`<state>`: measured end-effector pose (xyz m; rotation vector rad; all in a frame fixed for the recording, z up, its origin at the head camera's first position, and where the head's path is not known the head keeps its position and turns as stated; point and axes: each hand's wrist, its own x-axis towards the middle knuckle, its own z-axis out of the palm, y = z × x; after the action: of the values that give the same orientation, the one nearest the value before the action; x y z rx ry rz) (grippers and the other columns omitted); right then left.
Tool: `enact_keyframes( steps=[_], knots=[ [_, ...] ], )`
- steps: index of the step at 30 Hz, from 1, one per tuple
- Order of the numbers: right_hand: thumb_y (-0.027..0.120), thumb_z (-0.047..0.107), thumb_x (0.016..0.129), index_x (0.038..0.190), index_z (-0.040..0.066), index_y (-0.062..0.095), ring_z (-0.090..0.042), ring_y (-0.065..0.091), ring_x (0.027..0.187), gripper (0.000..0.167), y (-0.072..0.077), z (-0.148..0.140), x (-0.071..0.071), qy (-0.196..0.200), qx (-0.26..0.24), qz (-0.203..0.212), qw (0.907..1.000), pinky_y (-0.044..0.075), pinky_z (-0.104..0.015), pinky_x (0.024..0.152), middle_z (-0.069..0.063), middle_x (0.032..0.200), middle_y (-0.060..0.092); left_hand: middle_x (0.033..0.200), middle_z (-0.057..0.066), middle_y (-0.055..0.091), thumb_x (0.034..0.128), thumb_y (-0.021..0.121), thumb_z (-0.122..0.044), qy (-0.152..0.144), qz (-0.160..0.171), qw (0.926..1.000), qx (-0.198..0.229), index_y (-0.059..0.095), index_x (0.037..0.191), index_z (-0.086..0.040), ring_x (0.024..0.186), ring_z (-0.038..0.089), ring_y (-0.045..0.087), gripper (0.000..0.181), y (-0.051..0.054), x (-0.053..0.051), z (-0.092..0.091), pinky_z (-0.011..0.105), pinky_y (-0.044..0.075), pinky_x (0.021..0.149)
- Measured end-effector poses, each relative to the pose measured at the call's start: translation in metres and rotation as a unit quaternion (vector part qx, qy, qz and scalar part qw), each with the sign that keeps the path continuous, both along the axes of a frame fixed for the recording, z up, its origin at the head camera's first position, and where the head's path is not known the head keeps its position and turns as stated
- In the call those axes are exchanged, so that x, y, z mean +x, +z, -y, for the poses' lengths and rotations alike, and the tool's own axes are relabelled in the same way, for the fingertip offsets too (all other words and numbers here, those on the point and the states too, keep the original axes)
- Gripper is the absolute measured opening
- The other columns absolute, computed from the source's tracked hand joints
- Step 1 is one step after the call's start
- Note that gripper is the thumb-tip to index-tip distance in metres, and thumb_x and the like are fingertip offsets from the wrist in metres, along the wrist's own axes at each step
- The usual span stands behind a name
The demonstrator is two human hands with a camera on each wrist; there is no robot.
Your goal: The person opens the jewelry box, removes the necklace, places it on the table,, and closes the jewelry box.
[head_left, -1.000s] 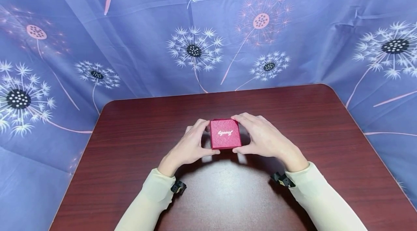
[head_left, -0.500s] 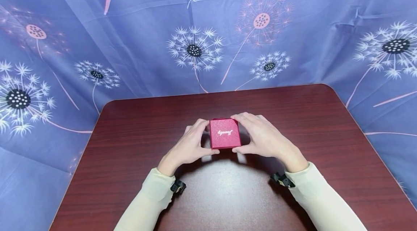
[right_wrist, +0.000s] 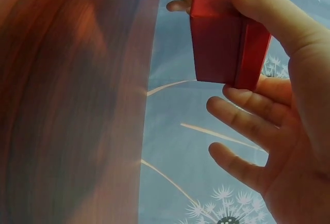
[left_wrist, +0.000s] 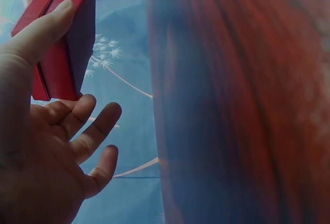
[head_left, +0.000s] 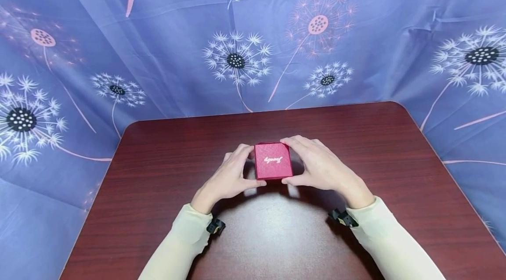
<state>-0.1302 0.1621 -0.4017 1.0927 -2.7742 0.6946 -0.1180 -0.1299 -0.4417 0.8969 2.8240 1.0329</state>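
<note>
A small red jewelry box [head_left: 273, 166] is held up above the table between both hands, its lid face toward the head camera with pale lettering upside down. My left hand [head_left: 227, 177] pinches the box's left side, thumb on the near edge and index finger at the far edge. On the other side, my right hand [head_left: 322, 166] pinches it the same way. A seam between lid and base shows on the box [left_wrist: 62, 53] in the left wrist view. The remaining fingers [right_wrist: 242, 121] of the right hand spread beneath the box, apart from it.
The dark red wood-grain table [head_left: 178, 139] lies under the hands, with a bright reflection near its front. A blue curtain [head_left: 178, 52] printed with dandelions hangs behind and along the sides. Black straps [head_left: 343, 217] with small devices sit at the sleeve cuffs.
Both hands keep their hold on the jewelry box. It has barely shifted, only a slight tilt and a tiny move away from the body.
</note>
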Motion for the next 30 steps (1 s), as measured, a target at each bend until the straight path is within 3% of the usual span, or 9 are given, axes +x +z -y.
enact_keyframes(
  steps=[18,30],
  knots=[
    [0.093,0.056,0.075,0.151,0.008,0.052,-0.021,0.061,0.123,0.099,0.002,-0.003,0.001,0.001,-0.022,0.022,0.9995,0.049,-0.050,0.099,-0.001,0.138,0.062,0.136,-0.007,0.054,0.0806,0.092,-0.049,0.002,0.003,1.0000,-0.001,0.049,0.150,-0.018,0.124,0.009,0.051,0.088,0.001,0.000,0.001,0.040,0.036,0.104],
    [0.092,0.054,0.076,0.156,0.011,0.047,-0.018,0.057,0.128,0.101,0.009,-0.013,0.002,-0.003,-0.018,0.026,0.9995,0.047,-0.050,0.101,-0.001,0.143,0.059,0.139,-0.005,0.053,0.0815,0.092,-0.048,0.007,-0.001,1.0000,-0.005,0.048,0.153,-0.015,0.126,0.012,0.052,0.090,0.001,0.001,0.003,0.042,0.036,0.106]
  ],
)
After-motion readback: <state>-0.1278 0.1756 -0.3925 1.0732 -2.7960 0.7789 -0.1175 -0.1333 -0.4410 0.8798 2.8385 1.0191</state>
